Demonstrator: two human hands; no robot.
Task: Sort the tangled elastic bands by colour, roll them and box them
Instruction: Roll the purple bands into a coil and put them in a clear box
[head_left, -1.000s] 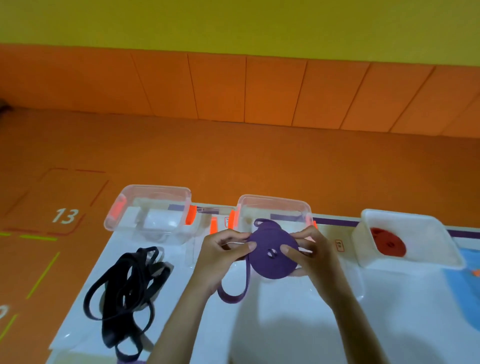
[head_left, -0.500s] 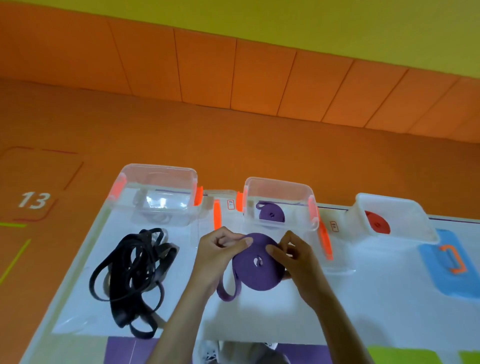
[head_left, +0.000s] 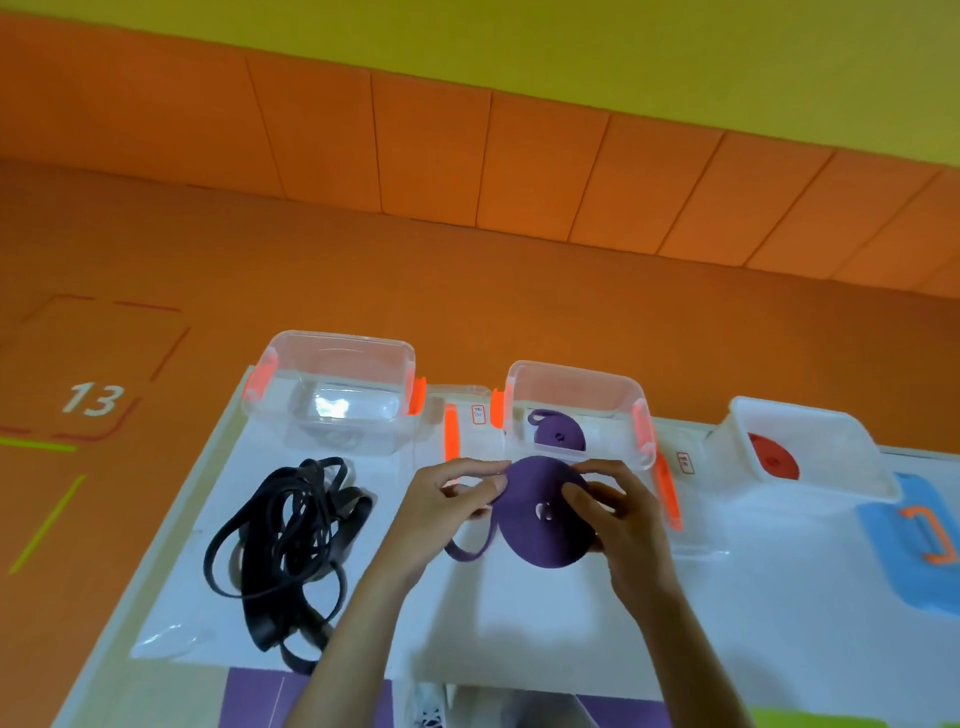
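Your left hand (head_left: 447, 512) pinches the purple roll (head_left: 540, 530) at its 9 o'clock, right hand (head_left: 626, 525) at 3, over the table (head_left: 519, 618). Middle box (head_left: 574, 370) at its 12, tangled black bands (head_left: 291, 540) at 9.

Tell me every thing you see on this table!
black bands: one tangled pile, black, left on the table
big purple roll: one, purple, between both grips, tail hanging left
small purple roll: one, purple, inside the middle clear box
left clear box: one, clear with orange clips, far left
red roll: one, red, inside the white box
blue lid: one, blue with orange handle, right edge
left grip, right grip: two, pinching the big purple roll
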